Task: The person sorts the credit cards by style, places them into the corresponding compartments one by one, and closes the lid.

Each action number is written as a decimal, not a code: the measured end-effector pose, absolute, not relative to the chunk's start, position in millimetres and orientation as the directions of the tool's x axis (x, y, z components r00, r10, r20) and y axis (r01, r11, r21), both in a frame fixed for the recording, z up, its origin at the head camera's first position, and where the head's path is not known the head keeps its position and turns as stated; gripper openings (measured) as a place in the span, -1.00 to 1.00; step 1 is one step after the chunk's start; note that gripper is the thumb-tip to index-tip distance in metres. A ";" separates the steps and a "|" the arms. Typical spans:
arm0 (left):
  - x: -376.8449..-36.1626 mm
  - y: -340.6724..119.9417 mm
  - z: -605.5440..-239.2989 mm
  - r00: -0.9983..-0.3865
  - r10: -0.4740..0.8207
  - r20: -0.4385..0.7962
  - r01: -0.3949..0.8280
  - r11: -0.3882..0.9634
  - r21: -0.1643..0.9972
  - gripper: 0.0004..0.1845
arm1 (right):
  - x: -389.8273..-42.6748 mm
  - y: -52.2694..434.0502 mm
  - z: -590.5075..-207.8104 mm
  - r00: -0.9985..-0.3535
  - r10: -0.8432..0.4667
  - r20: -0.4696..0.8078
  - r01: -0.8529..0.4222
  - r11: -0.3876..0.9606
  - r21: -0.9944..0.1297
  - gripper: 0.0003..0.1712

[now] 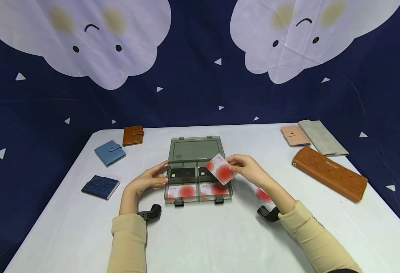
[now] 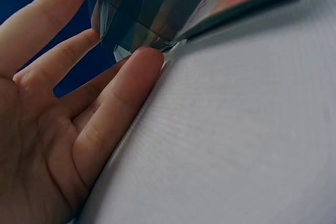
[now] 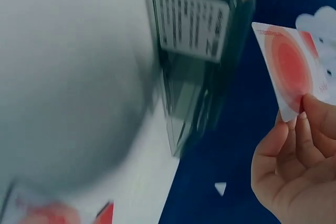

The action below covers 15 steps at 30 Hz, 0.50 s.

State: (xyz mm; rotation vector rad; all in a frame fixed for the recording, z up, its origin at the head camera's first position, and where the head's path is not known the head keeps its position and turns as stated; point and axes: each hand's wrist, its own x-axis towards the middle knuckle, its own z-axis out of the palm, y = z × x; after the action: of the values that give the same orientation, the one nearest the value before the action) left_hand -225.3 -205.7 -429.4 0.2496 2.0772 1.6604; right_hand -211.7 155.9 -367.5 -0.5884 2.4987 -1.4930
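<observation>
The right hand pinched a red-and-white card by its right edge, above the open grey box mid-table. The left hand, fingers straight, steadied the box's left side. The card looked thin, stiff, slippery; best held by its edges.

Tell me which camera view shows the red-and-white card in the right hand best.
The head view: the red-and-white card shows whole, pinched by the right hand over the open smoky plastic box. The right wrist view shows it close but partly cropped behind fingertips. The left wrist view does not show it.
</observation>
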 end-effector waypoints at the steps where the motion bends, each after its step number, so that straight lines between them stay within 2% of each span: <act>1: -225.6 -205.6 -429.6 -0.874 0.423 -0.241 -0.142 0.252 0.957 -0.14 | -210.9 152.8 -368.9 -0.903 -0.427 0.058 -0.259 0.429 -0.865 -0.73; 6: -226.1 -205.5 -429.7 -0.872 0.429 -0.237 -0.137 0.250 0.959 -0.14 | -206.9 137.2 -375.3 -0.875 -0.475 0.092 -0.360 0.512 -0.780 -0.78; 15: -226.2 -206.2 -430.3 -0.873 0.427 -0.236 -0.137 0.250 0.959 -0.14 | -201.5 122.1 -386.8 -0.802 -0.578 0.151 -0.568 0.659 -0.493 -0.79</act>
State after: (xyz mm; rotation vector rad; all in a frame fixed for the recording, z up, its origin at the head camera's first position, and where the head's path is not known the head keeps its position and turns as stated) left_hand -226.2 -206.2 -430.3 0.2630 2.0746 1.6618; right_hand -201.5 122.1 -386.8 -0.9828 2.8442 -0.8344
